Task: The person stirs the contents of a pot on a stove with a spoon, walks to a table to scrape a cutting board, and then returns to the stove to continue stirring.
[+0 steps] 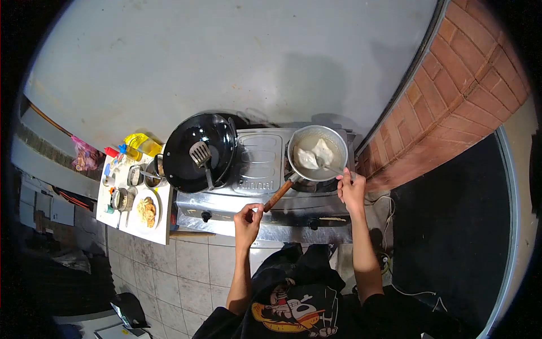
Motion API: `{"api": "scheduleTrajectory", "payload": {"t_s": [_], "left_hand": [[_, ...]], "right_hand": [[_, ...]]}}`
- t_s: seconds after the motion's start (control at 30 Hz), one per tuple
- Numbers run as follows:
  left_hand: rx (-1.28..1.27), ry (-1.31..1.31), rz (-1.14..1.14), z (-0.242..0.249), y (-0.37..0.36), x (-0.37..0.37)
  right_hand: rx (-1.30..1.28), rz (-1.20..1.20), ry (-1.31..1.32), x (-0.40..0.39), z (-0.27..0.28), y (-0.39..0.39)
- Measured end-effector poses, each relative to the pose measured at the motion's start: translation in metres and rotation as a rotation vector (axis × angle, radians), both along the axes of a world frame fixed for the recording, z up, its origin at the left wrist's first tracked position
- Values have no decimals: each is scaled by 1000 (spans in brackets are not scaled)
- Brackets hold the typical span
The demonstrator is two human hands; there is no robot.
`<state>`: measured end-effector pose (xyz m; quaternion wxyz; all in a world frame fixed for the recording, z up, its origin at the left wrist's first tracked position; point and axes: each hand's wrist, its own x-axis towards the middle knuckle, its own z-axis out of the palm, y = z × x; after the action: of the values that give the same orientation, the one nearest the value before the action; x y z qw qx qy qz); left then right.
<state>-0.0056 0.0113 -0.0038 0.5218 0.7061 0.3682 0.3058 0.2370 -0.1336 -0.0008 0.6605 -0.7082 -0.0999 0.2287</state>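
Note:
A silver saucepan (340,141) stands on the right burner, with cloudy liquid and white pieces (323,151) in it. Its wooden handle (278,195) points down and left. My left hand (248,221) is closed at the end of that handle, fingertips pinched against it. In my right hand (351,191), at the pan's lower right rim, is the handle of a metal spoon (333,169); the spoon's bowl is among the white pieces and partly hidden. A black wok (183,152) sits on the left burner, a slotted spatula (200,153) resting inside.
The steel stove (257,164) has two front knobs. At the left, a white table (164,226) holds a plate of food (147,210), small bowls, a yellow oil bottle (144,144) and sauce bottles. A brick wall (446,96) rises at the right, near a dark panel (451,226).

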Motion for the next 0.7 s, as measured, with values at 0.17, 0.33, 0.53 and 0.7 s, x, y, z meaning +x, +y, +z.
{"api": "scheduleTrajectory", "payload": {"t_s": [0.17, 0.33, 0.53, 0.7], "left_hand": [[-35, 34, 6, 3, 0, -2], [16, -4, 7, 1, 0, -3], [24, -1, 27, 2, -3, -4], [38, -3, 36, 2, -5, -5]], "right_hand": [[-71, -5, -142, 0, 3, -4], [-235, 27, -650, -1, 17, -12], [-186, -25, -655, -6, 38, -25], [168, -27, -59, -11, 57, -43]]}}
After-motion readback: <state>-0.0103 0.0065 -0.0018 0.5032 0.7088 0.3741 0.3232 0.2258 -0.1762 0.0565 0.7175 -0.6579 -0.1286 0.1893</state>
